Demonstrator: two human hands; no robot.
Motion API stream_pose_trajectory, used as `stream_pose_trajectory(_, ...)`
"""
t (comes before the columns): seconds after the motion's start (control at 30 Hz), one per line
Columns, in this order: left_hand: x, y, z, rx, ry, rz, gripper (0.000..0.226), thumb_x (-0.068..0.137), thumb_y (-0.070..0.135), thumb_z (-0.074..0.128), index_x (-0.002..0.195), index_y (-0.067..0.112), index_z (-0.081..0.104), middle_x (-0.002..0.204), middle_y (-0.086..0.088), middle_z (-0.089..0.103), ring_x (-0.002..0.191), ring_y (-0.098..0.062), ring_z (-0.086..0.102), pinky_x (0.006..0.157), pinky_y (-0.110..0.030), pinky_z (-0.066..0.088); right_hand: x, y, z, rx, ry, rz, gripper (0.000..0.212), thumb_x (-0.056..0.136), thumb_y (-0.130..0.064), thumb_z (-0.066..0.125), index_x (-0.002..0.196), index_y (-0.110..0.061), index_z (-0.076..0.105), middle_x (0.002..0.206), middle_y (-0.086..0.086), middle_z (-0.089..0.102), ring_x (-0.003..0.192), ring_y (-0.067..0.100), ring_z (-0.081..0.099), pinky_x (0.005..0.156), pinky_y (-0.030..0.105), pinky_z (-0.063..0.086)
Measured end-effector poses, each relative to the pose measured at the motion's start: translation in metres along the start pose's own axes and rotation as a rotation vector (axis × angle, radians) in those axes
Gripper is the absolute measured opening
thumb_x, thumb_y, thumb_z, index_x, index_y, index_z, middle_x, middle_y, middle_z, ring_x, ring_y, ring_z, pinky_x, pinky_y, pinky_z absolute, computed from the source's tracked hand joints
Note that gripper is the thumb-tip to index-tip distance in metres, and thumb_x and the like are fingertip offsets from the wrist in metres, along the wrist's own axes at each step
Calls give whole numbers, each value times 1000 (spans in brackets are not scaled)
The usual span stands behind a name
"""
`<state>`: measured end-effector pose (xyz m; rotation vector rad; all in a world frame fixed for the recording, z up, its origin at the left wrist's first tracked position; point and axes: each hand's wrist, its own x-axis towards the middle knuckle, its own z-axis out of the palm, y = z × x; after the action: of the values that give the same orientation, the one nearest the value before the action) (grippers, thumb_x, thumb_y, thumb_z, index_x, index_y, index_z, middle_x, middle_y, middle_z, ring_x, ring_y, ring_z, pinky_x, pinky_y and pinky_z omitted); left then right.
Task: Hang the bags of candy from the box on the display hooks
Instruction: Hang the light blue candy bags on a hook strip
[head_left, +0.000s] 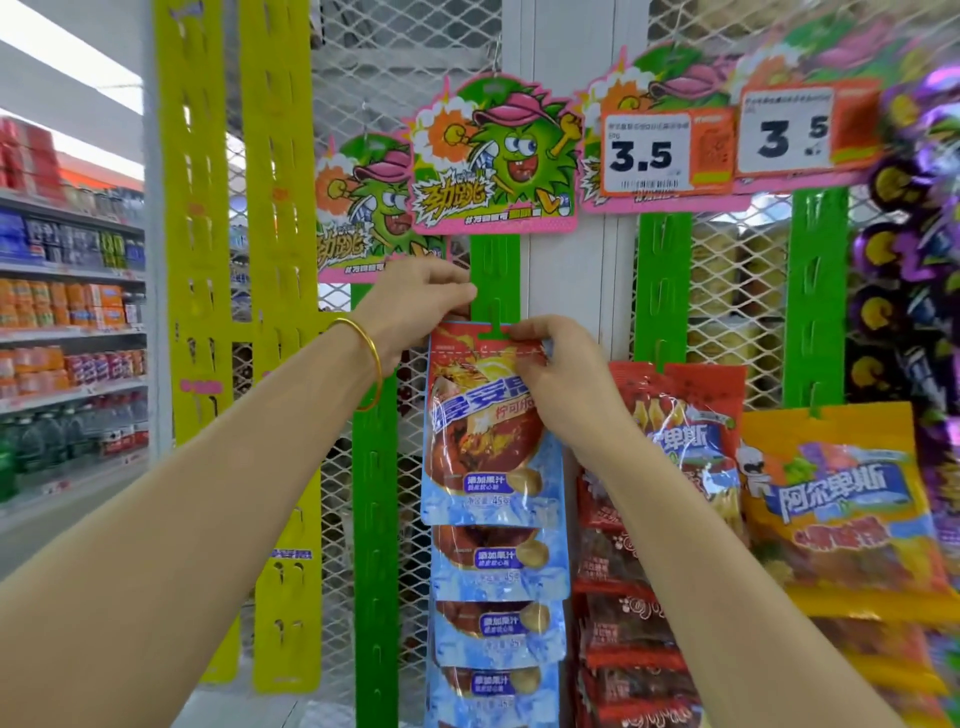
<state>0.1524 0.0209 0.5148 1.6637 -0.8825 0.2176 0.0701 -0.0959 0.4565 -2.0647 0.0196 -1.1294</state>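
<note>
A red and blue candy bag (485, 421) hangs at the top of a green hook strip (494, 270), its hole over a green tab. My left hand (415, 306) grips the strip's edge just above the bag's top left corner. The bag's top right edge is pinched by my right hand (550, 364). Below it several more bags of the same kind (498, 597) hang in an overlapping column. The box is not in view.
Yellow hook strips (192, 218) with no bags hang at the left. More green strips at the right carry red bags (670, 467) and orange bags (841, 499). Price tags (649, 153) reading 3.5 sit above. Drink shelves (67, 322) line the far left.
</note>
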Motion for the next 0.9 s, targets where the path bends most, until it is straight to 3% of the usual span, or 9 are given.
stream_pose_trajectory(0.1,-4,-3,3,29,0,15,2,89,20,59,90,20,62,78,5,63,66,-6,58,60,-20,46,-6,2,-3,4,9,-5,26,94,-2,44,116,-13,53,121,6,50,100,13,53,75,17,46)
stream_pose_trajectory(0.27,-10,-6,10,87,35,62,8,89,17,59,82,18,62,80,13,59,65,0,54,52,-9,42,-5,0,-3,-48,27,-18,26,94,1,43,116,-9,53,120,9,50,96,13,51,77,20,40)
stream_pose_trajectory(0.4,-10,-4,13,166,70,104,8,89,14,58,91,11,65,93,4,61,72,-4,55,71,-18,47,-4,1,-2,-111,32,-14,22,94,0,43,112,-10,53,118,8,49,94,14,50,78,22,41)
stream_pose_trajectory(0.47,-11,-4,13,204,80,111,11,90,15,58,92,9,67,97,1,62,77,-10,58,78,-25,48,-4,2,-3,-157,49,-29,20,93,-2,46,109,-12,53,114,5,45,90,13,46,78,15,33)
stream_pose_trajectory(0.53,-12,-5,13,243,100,128,12,89,15,58,93,8,68,96,0,63,82,-15,60,79,-28,50,-5,1,-5,-204,71,-42,18,92,-3,48,107,-13,53,109,1,40,84,10,42,68,10,26)
stream_pose_trajectory(0.63,-15,-7,12,292,135,161,15,89,16,59,96,7,68,90,1,63,84,-17,62,77,-27,51,-6,-2,-5,-228,97,-56,17,90,-3,51,105,-11,54,106,2,40,78,9,38,67,12,25)
stream_pose_trajectory(0.9,-35,-12,9,532,226,293,23,91,22,55,108,13,67,107,1,66,90,-6,53,79,-17,38,-15,-12,-4,-315,155,-51,13,89,-6,57,101,-10,53,110,3,40,90,21,49,78,27,39)
